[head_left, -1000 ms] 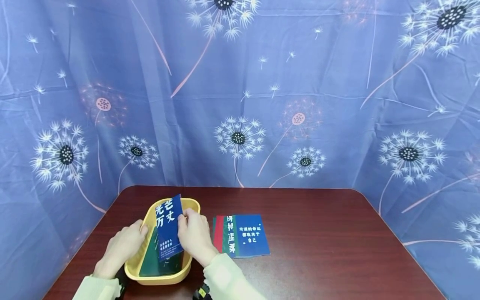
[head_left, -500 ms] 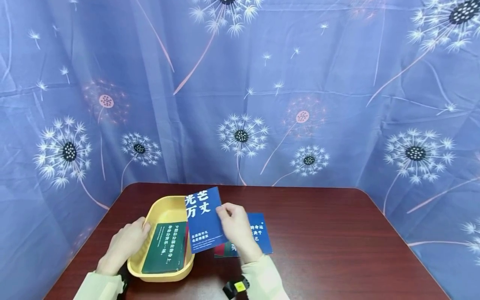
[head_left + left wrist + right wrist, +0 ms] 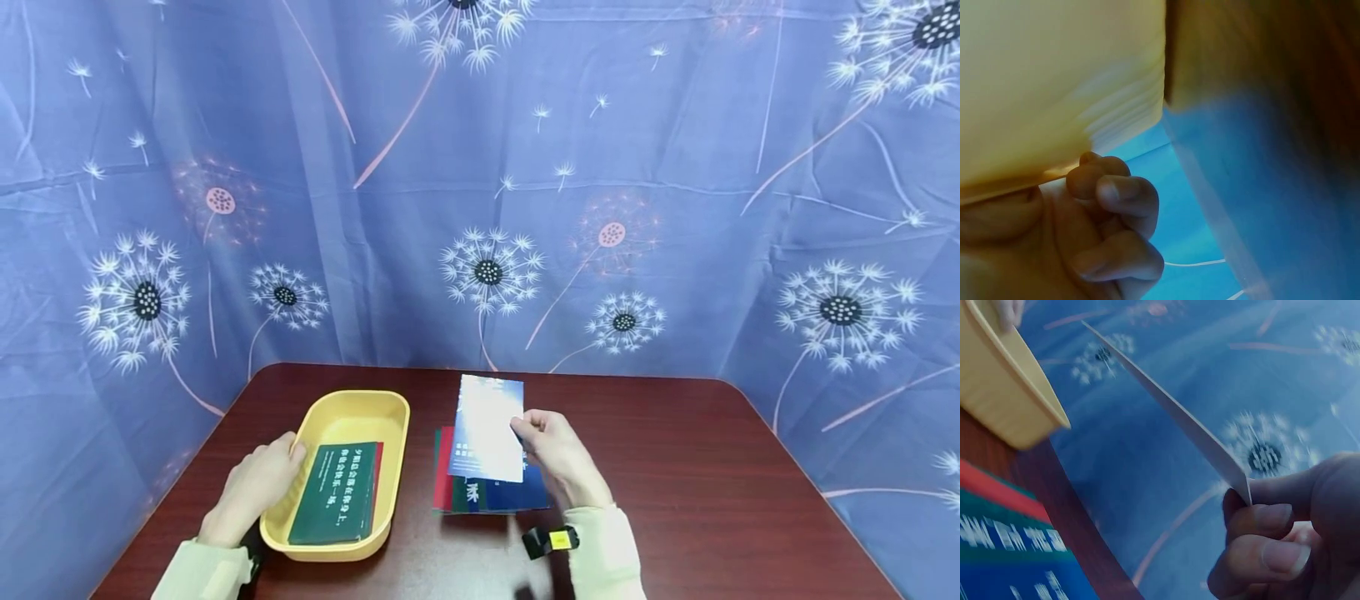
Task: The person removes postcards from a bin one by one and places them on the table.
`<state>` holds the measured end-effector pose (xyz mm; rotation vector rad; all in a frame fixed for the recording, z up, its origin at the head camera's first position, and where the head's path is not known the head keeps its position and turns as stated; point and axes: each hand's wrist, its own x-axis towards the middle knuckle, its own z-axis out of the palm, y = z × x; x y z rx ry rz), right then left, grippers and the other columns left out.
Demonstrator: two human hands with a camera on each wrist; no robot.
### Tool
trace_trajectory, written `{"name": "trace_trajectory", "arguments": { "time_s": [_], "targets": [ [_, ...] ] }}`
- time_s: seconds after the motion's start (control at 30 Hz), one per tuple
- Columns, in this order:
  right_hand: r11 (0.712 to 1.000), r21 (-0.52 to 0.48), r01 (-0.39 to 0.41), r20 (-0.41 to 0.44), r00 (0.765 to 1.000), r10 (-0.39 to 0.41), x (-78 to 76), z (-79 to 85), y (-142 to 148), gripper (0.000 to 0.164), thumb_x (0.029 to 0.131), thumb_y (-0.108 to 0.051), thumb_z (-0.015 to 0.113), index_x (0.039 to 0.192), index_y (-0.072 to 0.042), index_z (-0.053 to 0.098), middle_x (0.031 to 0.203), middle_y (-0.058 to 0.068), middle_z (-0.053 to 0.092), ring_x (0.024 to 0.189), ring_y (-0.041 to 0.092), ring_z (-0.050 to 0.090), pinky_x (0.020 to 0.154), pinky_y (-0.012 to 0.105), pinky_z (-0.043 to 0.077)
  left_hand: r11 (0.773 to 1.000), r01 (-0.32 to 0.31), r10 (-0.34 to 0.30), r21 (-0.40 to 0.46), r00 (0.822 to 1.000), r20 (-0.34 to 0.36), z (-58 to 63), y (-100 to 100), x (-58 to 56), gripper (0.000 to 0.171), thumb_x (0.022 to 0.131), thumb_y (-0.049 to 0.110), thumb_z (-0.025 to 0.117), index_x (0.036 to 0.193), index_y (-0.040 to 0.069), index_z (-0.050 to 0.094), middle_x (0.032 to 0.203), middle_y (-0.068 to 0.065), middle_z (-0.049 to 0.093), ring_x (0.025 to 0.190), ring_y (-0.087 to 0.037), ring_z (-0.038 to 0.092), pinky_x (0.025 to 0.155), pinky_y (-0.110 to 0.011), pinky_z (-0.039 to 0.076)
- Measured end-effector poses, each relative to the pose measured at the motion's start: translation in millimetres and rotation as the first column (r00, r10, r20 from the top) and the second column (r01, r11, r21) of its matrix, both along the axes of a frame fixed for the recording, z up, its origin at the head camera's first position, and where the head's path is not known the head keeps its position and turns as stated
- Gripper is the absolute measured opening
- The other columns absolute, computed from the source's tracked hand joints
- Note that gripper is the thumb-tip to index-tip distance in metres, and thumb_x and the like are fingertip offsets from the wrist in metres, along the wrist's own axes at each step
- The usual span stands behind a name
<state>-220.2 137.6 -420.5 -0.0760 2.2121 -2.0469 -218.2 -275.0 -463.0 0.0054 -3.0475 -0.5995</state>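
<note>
My right hand pinches a blue card by its right edge, thumb on top, and light glares off its face. In the right wrist view the card appears nearly edge-on. Beneath it, several overlapping cards in green, red and blue lie on the table, partly hidden. My left hand grips the left rim of a yellow plastic basket; in the left wrist view the fingers curl at its edge. Inside the basket lies a green card with white writing, a red one showing under it.
The dark reddish wooden table extends to the right of the cards. Behind its far edge hangs a blue curtain printed with dandelions. A black strap with a yellow patch sits on the right wrist.
My right hand has carried the blue card out from above the basket, rightward to over the cards on the table. The left hand stays at the basket rim.
</note>
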Motion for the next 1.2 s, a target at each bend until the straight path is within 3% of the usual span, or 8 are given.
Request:
{"name": "trace_trajectory", "arguments": {
  "time_s": [0.27,0.43,0.63,0.87,1.2],
  "targets": [
    [0.995,0.091,-0.04,0.103,0.994,0.03,-4.0,-15.1,32.7,0.032,0.099,-0.017,0.057,0.072,-0.002,0.049,0.052,-0.003,0.029,0.04,0.012,0.023,0.041,0.028,0.02,1.0,0.005,-0.005,-0.011,1.0,-0.004,-0.9,1.4,-0.1,0.031,0.102,0.027,0.036,0.099,0.005,0.057,0.082,-0.015,0.059,0.074,-0.037,0.061,0.057,-0.053,0.043],
    [0.97,0.242,-0.034,0.103,0.995,0.009,-7.3,-28.4,41.3,0.03,0.099,-0.017,0.057,0.072,-0.004,0.054,0.054,-0.002,0.038,0.043,0.011,0.031,0.044,0.025,0.025,1.0,0.006,-0.006,-0.008,1.0,-0.005,-0.1,2.2,0.4,0.031,0.102,0.027,0.036,0.098,0.005,0.057,0.082,-0.016,0.06,0.073,-0.038,0.061,0.056,-0.053,0.043],
    [0.96,0.28,-0.019,0.137,0.99,-0.02,-11.7,-44.2,45.8,0.028,0.1,-0.017,0.055,0.076,-0.002,0.059,0.059,0.002,0.053,0.046,0.01,0.041,0.047,0.024,0.032,1.0,0.004,-0.004,-0.01,1.0,-0.019,1.3,1.7,1.0,0.03,0.102,0.027,0.036,0.097,0.006,0.057,0.082,-0.017,0.06,0.074,-0.039,0.061,0.056,-0.054,0.043],
    [0.946,0.324,0.013,0.143,0.988,-0.063,-15.5,-59.9,46.0,0.031,0.099,-0.014,0.055,0.069,-0.005,0.054,0.051,-0.004,0.036,0.042,0.009,0.027,0.042,0.025,0.02,1.0,-0.005,0.005,-0.003,1.0,-0.011,3.3,3.3,3.0,0.03,0.102,0.027,0.037,0.097,0.006,0.057,0.081,-0.016,0.059,0.072,-0.038,0.061,0.056,-0.053,0.043],
    [0.918,0.395,0.043,0.091,0.992,-0.085,-13.5,-65.3,41.0,0.033,0.098,-0.012,0.056,0.066,-0.006,0.052,0.053,-0.004,0.036,0.043,0.011,0.03,0.043,0.025,0.022,1.0,-0.008,0.008,-0.012,1.0,0.002,4.3,3.6,2.6,0.032,0.102,0.027,0.037,0.103,0.004,0.058,0.084,-0.018,0.06,0.074,-0.038,0.061,0.058,-0.054,0.044]
  ]
}}
